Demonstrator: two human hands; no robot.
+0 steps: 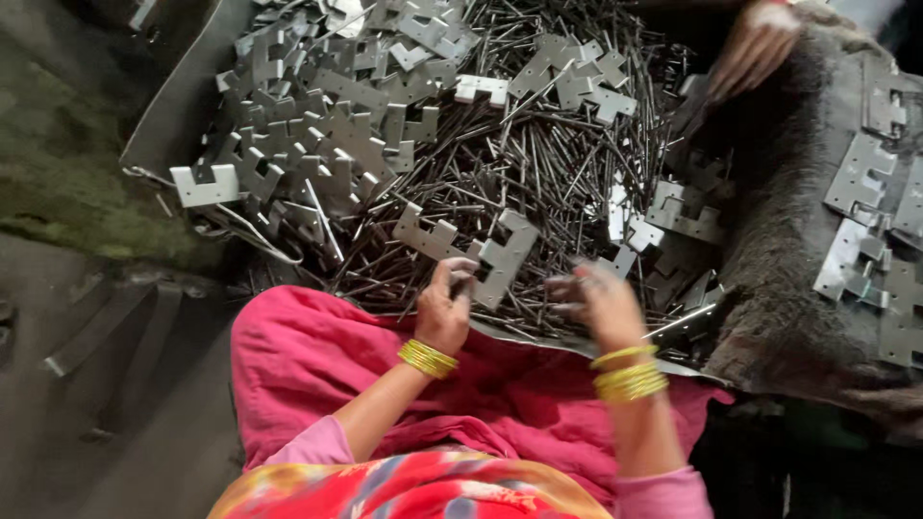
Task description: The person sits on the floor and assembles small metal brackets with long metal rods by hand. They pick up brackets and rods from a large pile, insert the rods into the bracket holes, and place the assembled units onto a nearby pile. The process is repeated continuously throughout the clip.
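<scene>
My left hand [447, 309], with yellow bangles at the wrist, is closed on the lower edge of a grey notched metal plate [504, 258] at the near side of the heap. My right hand [598, 304] hovers a little to the right over the pile. It is blurred with its fingers curled, so whether it holds anything is unclear. Both hands are above a big heap of thin dark metal pins [538, 163] mixed with more notched plates [327, 125]. My lap is covered in pink cloth [317, 356].
The heap lies in a shallow metal tray with a raised left wall [178, 96]. Another person's hand [755, 43] reaches in at the top right. To the right, a dark furry cloth [779, 211] carries several joined plates [856, 183]. Dark floor lies at left.
</scene>
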